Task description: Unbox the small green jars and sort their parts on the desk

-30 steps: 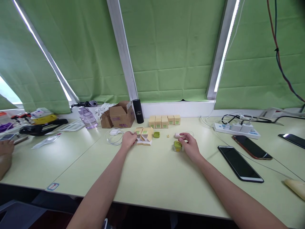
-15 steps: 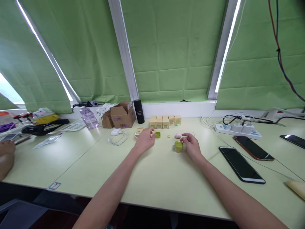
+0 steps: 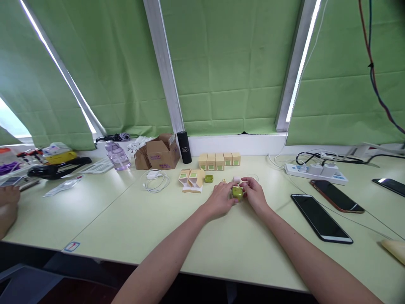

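Note:
A small clear container with a green top point(image 3: 237, 193) stands on the table between my two hands. My left hand point(image 3: 220, 199) has its fingers curled against the container's left side. From the right, my right hand point(image 3: 254, 195) closes its thumb and fingertips on the container's other side; exact contact is partly hidden. Just behind it lies a small whitish-pink round piece point(image 3: 236, 180). A tiny yellow piece point(image 3: 224, 180) shows partly behind my left hand. Farther left sit a small green tray-like part point(image 3: 209, 179) and opened small cardboard boxes point(image 3: 193, 179).
Several small closed boxes point(image 3: 215, 161) stand behind. A charger with coiled cable point(image 3: 155, 180), a cardboard carton point(image 3: 163, 154), a black tumbler point(image 3: 184, 147) and a purple bottle point(image 3: 117, 156) are left. Phones point(image 3: 321, 218) and a power strip point(image 3: 316, 174) lie right. Another person's hand point(image 3: 9, 209) shows far left.
My left hand has moved right and nearer, from the opened boxes to the green-topped container, uncovering those boxes. My right hand has stayed almost in place beside the container.

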Demonstrator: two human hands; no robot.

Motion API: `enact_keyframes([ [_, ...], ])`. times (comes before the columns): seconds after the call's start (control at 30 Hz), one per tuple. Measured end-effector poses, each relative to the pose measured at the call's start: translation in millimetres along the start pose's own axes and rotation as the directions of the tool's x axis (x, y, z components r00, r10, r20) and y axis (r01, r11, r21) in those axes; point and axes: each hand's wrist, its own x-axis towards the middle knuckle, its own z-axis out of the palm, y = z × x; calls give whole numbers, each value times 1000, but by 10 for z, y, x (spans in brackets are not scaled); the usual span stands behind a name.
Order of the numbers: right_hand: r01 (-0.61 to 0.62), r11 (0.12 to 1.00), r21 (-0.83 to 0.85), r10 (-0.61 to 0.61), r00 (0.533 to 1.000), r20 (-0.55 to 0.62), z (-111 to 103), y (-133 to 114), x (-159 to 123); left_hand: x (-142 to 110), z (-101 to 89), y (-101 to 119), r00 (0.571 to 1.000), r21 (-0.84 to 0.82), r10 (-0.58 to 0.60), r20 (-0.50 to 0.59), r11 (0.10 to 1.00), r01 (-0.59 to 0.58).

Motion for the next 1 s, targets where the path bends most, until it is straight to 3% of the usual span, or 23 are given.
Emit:
enact_keyframes([
  [0.1,3,999,47,-3,1000,16,20,-10,-11,-15,56,-63,999,-49,-11,-39,999,9],
  [0.2,16,997,78,-18,999,30,23,-26,-19,-22,63,-137,992,-153,-95,-88,985,81],
  [0.4,24,994,104,-30,998,60,21,-86,-54,19,-29,-217,966,-383,-211,-148,913,141],
  [0.53,-14,982,188,-18,986,167,40,-149,-98,54,-103,-210,939,-428,-273,-210,889,163],
  [0.7,-84,950,301,-17,948,317,99,-176,-165,63,-82,-253,913,-417,-277,-301,899,136],
  [0.83,-134,940,315,14,935,355,134,-164,-193,51,-39,-269,902,-422,-299,-311,894,151],
  [1.0,-216,891,399,48,920,389,101,-203,-192,23,-53,-234,919,-500,-197,-342,866,-1],
])
